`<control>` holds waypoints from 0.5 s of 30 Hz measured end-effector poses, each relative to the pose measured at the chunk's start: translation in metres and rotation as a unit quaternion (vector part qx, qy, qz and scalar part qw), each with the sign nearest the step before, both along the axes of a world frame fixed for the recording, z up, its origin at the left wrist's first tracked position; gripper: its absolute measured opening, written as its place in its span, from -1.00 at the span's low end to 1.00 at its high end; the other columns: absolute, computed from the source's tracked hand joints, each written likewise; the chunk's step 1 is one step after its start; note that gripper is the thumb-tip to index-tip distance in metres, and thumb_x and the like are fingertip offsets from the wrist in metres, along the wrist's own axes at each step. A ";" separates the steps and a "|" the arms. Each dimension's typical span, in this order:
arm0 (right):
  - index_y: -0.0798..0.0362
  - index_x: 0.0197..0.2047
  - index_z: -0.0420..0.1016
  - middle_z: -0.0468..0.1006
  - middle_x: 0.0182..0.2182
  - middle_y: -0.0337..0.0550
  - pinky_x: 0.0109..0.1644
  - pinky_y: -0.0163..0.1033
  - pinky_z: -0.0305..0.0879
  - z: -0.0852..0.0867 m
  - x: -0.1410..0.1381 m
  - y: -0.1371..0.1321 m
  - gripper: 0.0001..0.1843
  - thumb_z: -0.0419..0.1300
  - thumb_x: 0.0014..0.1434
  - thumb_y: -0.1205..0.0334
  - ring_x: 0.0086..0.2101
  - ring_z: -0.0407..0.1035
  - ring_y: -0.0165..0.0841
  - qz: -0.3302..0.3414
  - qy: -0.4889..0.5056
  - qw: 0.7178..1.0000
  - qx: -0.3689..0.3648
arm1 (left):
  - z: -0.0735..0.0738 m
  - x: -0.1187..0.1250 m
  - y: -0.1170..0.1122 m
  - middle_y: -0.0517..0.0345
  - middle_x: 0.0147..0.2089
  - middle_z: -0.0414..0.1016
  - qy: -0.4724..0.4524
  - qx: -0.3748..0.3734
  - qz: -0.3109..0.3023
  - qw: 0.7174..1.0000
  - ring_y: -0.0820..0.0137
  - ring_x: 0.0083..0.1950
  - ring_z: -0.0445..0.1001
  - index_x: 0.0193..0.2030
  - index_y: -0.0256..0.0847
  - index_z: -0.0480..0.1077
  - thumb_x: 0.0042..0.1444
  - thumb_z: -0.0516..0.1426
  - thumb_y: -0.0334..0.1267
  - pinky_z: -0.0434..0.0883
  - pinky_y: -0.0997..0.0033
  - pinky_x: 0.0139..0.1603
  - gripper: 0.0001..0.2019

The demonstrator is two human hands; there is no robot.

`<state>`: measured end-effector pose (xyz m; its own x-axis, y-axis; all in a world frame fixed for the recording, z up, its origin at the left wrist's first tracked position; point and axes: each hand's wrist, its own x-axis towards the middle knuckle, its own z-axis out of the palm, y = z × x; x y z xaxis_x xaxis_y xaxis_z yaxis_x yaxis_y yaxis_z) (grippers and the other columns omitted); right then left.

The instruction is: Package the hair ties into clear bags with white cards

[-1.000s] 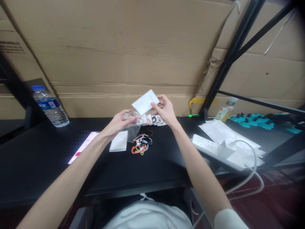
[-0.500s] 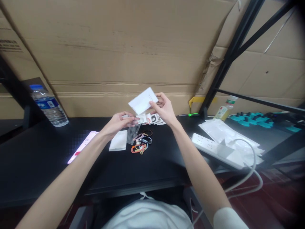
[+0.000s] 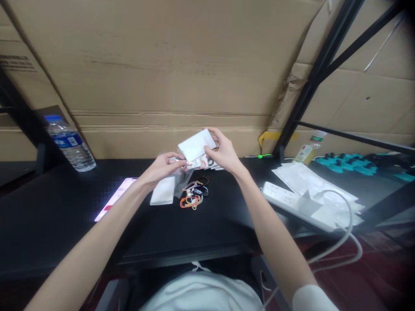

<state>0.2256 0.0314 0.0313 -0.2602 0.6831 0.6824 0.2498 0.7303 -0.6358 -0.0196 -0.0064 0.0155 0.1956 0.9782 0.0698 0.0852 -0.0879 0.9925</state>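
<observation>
My right hand [image 3: 223, 151] pinches a white card [image 3: 196, 144] by its right end, raised over the back of the black desk. The thumb lies across the card's face. My left hand [image 3: 166, 168] is closed at the fingertips on a clear plastic bag [image 3: 184, 180], which hangs below the fingers. The card's lower left corner is close to these fingertips; whether it touches the bag I cannot tell. Below the hands lies a pile of colourful cord loops [image 3: 193, 196], like hair ties or bracelets. A stack of white cards [image 3: 162, 191] sits left of it.
Small white packets [image 3: 211, 164] lie behind the pile, partly hidden. At left are a lit phone [image 3: 116, 198] and a water bottle [image 3: 73, 144]. Right of my arm are a power strip [image 3: 285, 201], white sheets [image 3: 301, 177] and a drink bottle [image 3: 309, 149]. Cardboard [image 3: 181, 73] stands behind.
My right hand has brought the white card slightly lower, closer to my left fingertips. My left hand keeps its grip on the plastic bag. The whole view has shifted slightly.
</observation>
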 end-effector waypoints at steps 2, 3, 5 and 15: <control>0.01 0.38 0.36 0.62 0.12 0.04 0.07 0.11 0.63 -0.002 0.004 0.005 -0.31 0.27 0.17 0.27 0.04 0.57 -0.02 -0.005 -0.013 1.000 0.008 | 0.001 0.000 -0.001 -0.04 -0.24 0.74 0.015 0.006 -0.011 1.000 0.30 -0.17 0.72 -0.03 -0.24 0.52 0.03 0.49 -0.04 0.60 0.31 0.00 -0.52; 0.02 0.37 0.37 0.62 0.13 0.06 0.10 0.13 0.62 -0.003 0.005 0.007 -0.31 0.27 0.16 0.27 0.09 0.55 0.01 -0.007 -0.018 1.000 0.010 | 0.002 0.000 -0.002 -0.03 -0.25 0.74 0.025 0.010 -0.016 1.000 0.30 -0.17 0.72 -0.03 -0.24 0.52 0.04 0.49 -0.03 0.60 0.30 0.02 -0.53; 0.04 0.36 0.38 0.62 0.13 0.07 0.14 0.16 0.60 -0.004 0.007 0.009 -0.32 0.27 0.15 0.27 0.13 0.53 0.03 -0.011 -0.027 1.000 0.012 | 0.004 0.000 -0.004 -0.03 -0.23 0.74 0.042 0.019 -0.024 0.999 0.28 -0.12 0.72 0.00 -0.24 0.53 0.07 0.47 -0.02 0.59 0.27 0.07 -0.53; -0.01 0.35 0.36 0.65 0.05 0.02 0.00 0.10 0.67 -0.003 0.004 0.008 -0.35 0.27 0.19 0.24 0.01 0.59 -0.02 -0.022 0.008 1.000 -0.001 | 0.004 -0.006 -0.003 -0.10 -0.06 0.75 0.047 0.049 -0.054 0.996 0.14 0.06 0.70 0.13 -0.21 0.53 0.08 0.46 0.05 0.56 0.07 0.22 -0.44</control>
<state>0.2299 0.0389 0.0286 -0.2189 0.6955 0.6844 0.2718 0.7171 -0.6418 -0.0255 -0.0092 0.0191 0.3102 0.9404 0.1394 0.1624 -0.1969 0.9669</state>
